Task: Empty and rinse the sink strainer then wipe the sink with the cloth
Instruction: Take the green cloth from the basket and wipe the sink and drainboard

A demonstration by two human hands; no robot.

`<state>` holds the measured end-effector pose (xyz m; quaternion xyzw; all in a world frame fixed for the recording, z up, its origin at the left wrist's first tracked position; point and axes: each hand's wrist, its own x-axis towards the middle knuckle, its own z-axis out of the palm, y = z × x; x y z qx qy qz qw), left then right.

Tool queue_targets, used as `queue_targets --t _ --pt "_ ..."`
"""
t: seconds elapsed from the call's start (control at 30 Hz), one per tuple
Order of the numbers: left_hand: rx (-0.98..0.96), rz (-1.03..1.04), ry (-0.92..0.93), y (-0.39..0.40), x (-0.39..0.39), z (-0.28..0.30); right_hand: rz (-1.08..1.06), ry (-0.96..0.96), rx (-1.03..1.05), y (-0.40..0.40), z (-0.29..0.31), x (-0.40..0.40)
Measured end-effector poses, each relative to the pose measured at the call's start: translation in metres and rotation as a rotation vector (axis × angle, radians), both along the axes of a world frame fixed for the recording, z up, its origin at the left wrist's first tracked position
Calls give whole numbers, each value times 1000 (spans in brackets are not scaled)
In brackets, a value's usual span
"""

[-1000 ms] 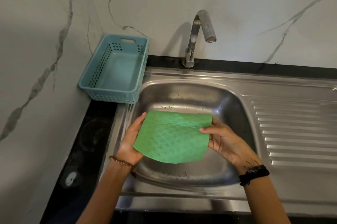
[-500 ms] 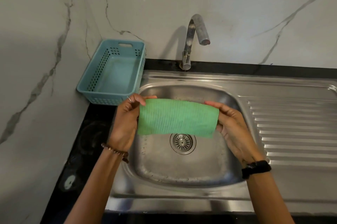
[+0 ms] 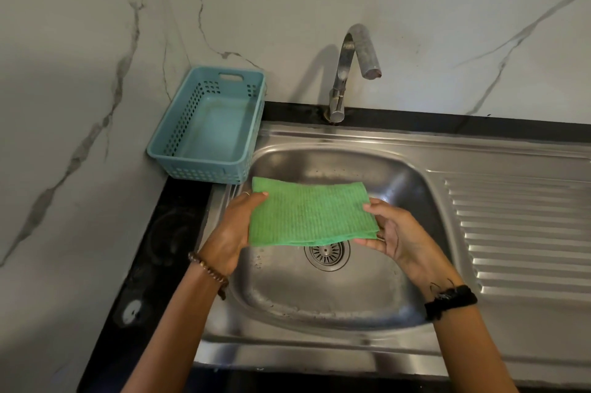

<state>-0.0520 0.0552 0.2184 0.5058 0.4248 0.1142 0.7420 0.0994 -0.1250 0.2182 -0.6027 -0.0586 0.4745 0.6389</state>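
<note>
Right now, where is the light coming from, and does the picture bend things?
Head view: the curved steel tap throws its shadow leftward on the marble wall, so light falls from the right; the steel sink's rim bows, a wide-angle effect.

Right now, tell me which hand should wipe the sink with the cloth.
Right, probably. Both hands grip the folded cloth above the sink; the right hand pinches the layered edge and hangs over mid-basin, while the left hand sits at the rim.

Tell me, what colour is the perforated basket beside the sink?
Teal blue basket, seen best in the head view.
</note>
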Motion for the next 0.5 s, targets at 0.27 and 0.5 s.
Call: queue_targets --t 0.27,0.5 --pt "367 122 -76 34 -11 29 111 -376 39 60 34 8" --pt "777 157 140 100 -16 37 78 -1089 22 181 68 20"
